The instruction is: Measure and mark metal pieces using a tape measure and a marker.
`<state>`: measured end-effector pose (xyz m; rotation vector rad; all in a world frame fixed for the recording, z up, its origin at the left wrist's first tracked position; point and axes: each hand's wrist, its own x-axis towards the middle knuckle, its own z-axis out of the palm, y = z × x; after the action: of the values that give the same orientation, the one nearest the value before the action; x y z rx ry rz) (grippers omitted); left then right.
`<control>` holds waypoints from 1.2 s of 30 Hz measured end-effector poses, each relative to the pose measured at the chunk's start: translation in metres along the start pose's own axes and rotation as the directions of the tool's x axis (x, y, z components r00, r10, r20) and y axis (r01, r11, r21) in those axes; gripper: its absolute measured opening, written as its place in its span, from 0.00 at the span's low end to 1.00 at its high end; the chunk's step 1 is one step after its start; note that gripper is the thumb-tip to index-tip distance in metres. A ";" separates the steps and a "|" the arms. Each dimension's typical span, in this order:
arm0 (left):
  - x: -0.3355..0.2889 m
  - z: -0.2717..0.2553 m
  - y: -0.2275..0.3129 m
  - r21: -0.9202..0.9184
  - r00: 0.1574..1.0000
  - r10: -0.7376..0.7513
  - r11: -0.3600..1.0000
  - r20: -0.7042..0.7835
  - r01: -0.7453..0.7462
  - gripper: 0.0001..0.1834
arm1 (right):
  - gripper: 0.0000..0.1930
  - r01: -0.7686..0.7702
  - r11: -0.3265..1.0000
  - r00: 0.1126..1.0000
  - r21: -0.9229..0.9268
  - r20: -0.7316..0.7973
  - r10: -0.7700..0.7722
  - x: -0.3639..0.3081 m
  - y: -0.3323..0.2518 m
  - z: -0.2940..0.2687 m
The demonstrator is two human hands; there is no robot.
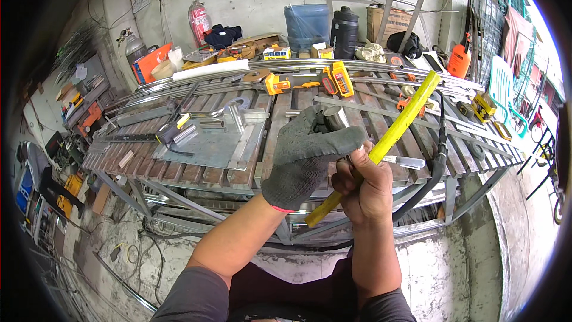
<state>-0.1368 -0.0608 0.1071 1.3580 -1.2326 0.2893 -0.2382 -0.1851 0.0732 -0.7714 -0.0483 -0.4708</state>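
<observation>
My left hand (307, 158), in a dark grey knit glove, is closed around a short shiny metal tube (336, 118), whose round end shows above the fingers. My bare right hand (368, 188) grips a long, flat yellow strip (408, 114) that slants from lower left to upper right. The same hand also holds a pen (405, 161) with a clear cap, pointing right. Both hands meet above the near edge of the slatted metal table (241, 180). The right fingertips are partly hidden behind the left glove, so I cannot tell whether they touch the tube.
A yellow cordless power tool (310, 81) lies among long metal tubes at mid-table. To the left are a flat metal plate (205, 155) and short offcuts. A black hose (440, 161) hangs over the front right edge. A blue bucket (307, 27) and black jug (344, 33) stand behind.
</observation>
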 end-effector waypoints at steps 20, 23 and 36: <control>-0.011 -0.070 -0.002 0.637 0.885 -0.054 0.715 0.462 -0.289 0.14 | 0.30 0.282 0.397 0.939 -0.874 0.167 -0.299 0.017 0.005 -0.016; -0.022 -0.073 -0.017 0.687 0.959 -0.177 0.726 0.221 -0.025 0.12 | 0.33 0.291 0.423 0.908 -0.858 0.108 -0.405 0.024 -0.003 -0.020; -0.067 -0.110 -0.069 0.751 0.965 -0.220 0.660 0.144 0.038 0.19 | 0.24 0.244 -0.110 0.804 -0.964 0.264 -0.533 0.045 -0.021 -0.068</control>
<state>-0.0567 0.0436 0.0432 2.2416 -1.2365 0.5992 -0.2161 -0.2621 0.0478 -2.2332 0.3378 -1.2662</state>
